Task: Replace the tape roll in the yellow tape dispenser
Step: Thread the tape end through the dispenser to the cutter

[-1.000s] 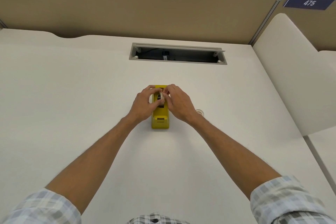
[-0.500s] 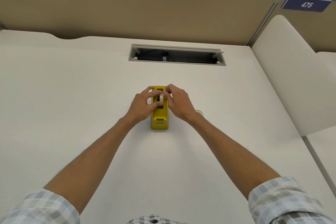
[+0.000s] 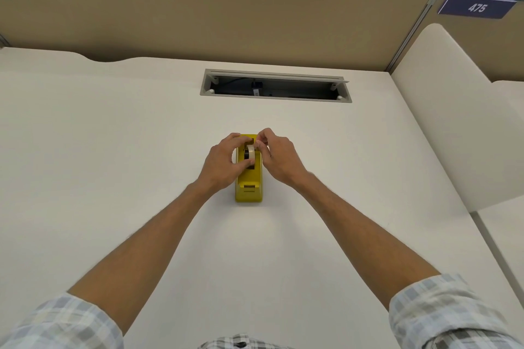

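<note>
One broad cream bench [image 3: 113,150] fills the view, smooth and pale from edge to edge. A yellow tape dispenser [image 3: 249,191] sits flat near its middle, long axis running away from the person. Further back, a long grey cable slot [image 3: 276,75] is cut into the surface, its lid open, dark inside.

one head-worn wide view looks forward and down over the desk [image 3: 113,164], fairly close.
</note>
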The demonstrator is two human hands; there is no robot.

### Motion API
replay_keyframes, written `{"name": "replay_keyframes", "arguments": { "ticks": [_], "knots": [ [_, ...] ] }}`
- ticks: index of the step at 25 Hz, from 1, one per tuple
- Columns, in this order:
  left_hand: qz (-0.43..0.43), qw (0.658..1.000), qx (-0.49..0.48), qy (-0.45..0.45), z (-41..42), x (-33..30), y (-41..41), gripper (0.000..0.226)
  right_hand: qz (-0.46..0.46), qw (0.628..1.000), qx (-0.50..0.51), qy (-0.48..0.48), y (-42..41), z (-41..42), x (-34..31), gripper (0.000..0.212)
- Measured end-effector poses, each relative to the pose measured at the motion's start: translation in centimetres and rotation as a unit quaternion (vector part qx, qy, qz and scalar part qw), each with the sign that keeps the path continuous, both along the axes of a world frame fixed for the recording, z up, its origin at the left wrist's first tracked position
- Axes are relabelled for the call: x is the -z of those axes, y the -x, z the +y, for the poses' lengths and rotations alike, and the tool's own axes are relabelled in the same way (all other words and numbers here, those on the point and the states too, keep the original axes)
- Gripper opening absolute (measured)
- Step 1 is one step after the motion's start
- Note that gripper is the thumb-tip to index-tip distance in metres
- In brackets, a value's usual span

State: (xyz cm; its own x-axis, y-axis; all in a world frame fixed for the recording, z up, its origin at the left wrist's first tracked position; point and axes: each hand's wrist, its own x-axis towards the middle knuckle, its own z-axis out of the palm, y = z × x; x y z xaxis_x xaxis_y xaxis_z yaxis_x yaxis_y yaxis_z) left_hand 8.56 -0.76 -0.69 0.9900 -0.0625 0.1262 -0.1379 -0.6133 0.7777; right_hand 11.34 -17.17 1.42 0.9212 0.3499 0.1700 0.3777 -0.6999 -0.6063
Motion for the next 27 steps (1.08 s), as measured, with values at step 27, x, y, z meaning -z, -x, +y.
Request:
{"name": "replay_keyframes", "arguments": {
  "ticks": [27],
  "knots": [
    [0.008,0.999,-0.036,0.002,-0.4,0.6,0.3,0.040,0.039,0.999,-0.014,0.033,-1.3,0.4,-1.8,0.019]
  ]
}}
